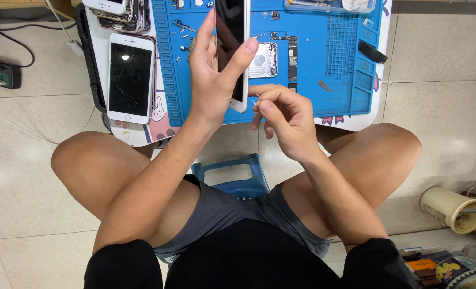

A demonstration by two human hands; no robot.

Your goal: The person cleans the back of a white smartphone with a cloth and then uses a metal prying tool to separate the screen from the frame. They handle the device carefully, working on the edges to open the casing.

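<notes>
Left hand (pixel 211 75) around white phone screen (pixel 232 48)

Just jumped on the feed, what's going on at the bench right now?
A seated person holds a white phone screen panel upright in the left hand above a blue work mat. The right hand pinches a thin, small tool near the panel's lower edge. An opened phone body lies on the mat with small screws scattered nearby. A white phone with a cracked screen lies to the left.
</notes>
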